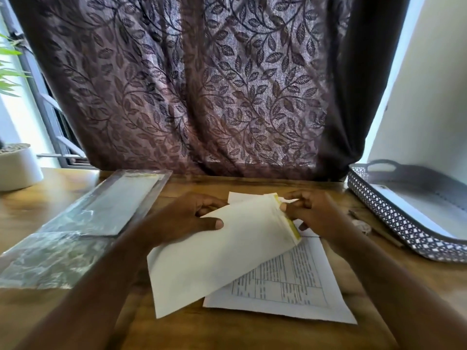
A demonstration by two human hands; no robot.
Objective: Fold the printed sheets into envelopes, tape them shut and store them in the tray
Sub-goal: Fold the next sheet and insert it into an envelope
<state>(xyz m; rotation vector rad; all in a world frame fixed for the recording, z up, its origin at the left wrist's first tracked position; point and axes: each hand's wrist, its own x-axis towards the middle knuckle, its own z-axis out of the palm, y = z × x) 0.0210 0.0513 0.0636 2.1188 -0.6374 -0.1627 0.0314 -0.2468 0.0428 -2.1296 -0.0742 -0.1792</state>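
The white envelope [214,258] lies raised over the printed sheet [285,286] near the middle of the tabletop [227,334], its long axis running diagonally from the near-left corner up toward the far-right. Its open, yellow-edged mouth points far-right, toward the tray [379,208] at the right edge. The left hand [192,218] grips the envelope's far long edge, thumb on top and fingers beneath. The right hand [310,210] sits directly at the mouth, fingertips pinched on the yellow strip, and is the nearer hand for closing the flap. A clear plastic sleeve [83,223] lies along the left edge.
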